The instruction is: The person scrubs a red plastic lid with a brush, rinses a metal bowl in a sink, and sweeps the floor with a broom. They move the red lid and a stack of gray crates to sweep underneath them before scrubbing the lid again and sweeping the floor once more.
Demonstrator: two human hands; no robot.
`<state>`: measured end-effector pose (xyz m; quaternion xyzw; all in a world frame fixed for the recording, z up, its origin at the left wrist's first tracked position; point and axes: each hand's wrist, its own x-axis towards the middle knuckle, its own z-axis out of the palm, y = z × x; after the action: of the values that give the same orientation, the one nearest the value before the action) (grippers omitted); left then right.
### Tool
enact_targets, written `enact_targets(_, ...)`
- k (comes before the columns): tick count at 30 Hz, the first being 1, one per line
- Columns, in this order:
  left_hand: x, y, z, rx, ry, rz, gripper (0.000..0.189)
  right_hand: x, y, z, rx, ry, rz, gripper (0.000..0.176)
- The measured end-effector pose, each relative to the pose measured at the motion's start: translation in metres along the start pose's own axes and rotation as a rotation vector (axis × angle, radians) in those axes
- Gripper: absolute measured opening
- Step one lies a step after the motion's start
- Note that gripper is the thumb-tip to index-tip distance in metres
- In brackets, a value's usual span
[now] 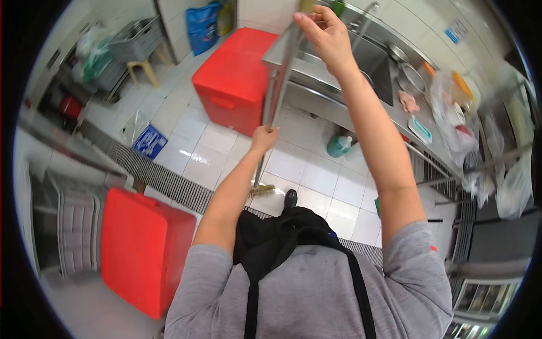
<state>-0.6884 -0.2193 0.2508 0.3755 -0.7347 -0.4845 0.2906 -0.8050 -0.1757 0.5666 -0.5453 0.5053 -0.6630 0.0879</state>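
Note:
A long-handled floor brush (262,190) stands upright in front of me, its bristled head down on the white tiles near my black shoe (290,199). My left hand (264,139) is wrapped round the handle about midway. Higher up, my right hand (328,38) has its thumb and curled fingers at the handle's top end, beside the sink. The upper handle is blurred and passes in front of a red lidded bin (234,79).
A steel sink counter (316,73) with pots and plastic bags runs along the right. Below it stands a green bottle (339,146). Another red bin (144,248) is at my left. A floor drain grate (180,181) crosses the tiles, and a blue packet (150,142) lies beyond it.

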Motion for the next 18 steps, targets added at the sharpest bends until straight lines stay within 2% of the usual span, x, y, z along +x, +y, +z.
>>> enact_targets(1,0.008,-0.012,0.003,0.015,-0.010,-0.059,0.034,0.006,0.007,-0.020,-0.165,-0.034,-0.021,0.029)
enact_targets(2,0.014,-0.022,0.008,0.031,-0.017,-0.118,0.034,0.014,0.022,-0.061,-0.241,-0.022,0.087,0.030)
enact_targets(4,0.028,-0.044,0.024,0.000,0.005,-0.111,0.035,0.018,0.054,-0.141,-0.408,0.093,0.114,0.027)
enact_targets(5,0.035,-0.047,0.033,-0.016,-0.029,-0.142,0.035,0.023,0.088,-0.186,-0.476,0.157,0.036,0.023)
enact_targets(6,0.042,-0.051,0.045,-0.031,-0.058,-0.178,0.035,0.024,0.114,-0.230,-0.578,0.178,0.227,0.023)
enact_targets(7,0.052,-0.061,0.056,0.002,-0.062,-0.199,0.035,0.026,0.148,-0.270,-0.803,0.169,0.245,0.024)
enact_targets(10,0.100,-0.104,0.096,0.011,-0.009,-0.225,0.032,0.026,0.272,-0.368,-1.084,0.060,0.283,0.023)
enact_targets(11,0.112,-0.087,0.099,0.083,0.039,-0.204,0.032,0.022,0.321,-0.392,-1.101,0.006,0.341,0.023)
enact_targets(12,0.122,-0.067,0.103,0.155,0.088,-0.192,0.032,0.017,0.367,-0.407,-1.058,0.020,0.527,0.023)
enact_targets(13,0.138,-0.070,0.113,0.156,0.099,-0.216,0.032,0.011,0.426,-0.423,-1.004,0.024,0.731,0.024)
enact_targets(14,0.149,-0.079,0.115,0.179,0.083,-0.257,0.031,0.011,0.452,-0.420,-0.773,0.076,1.067,0.027)
enact_targets(16,0.169,-0.085,0.125,0.219,0.078,-0.333,0.030,0.008,0.515,-0.413,-0.511,0.371,1.367,0.044)
enact_targets(18,0.170,-0.079,0.129,0.232,0.008,-0.525,0.031,0.008,0.555,-0.404,-0.356,0.658,1.502,0.056)
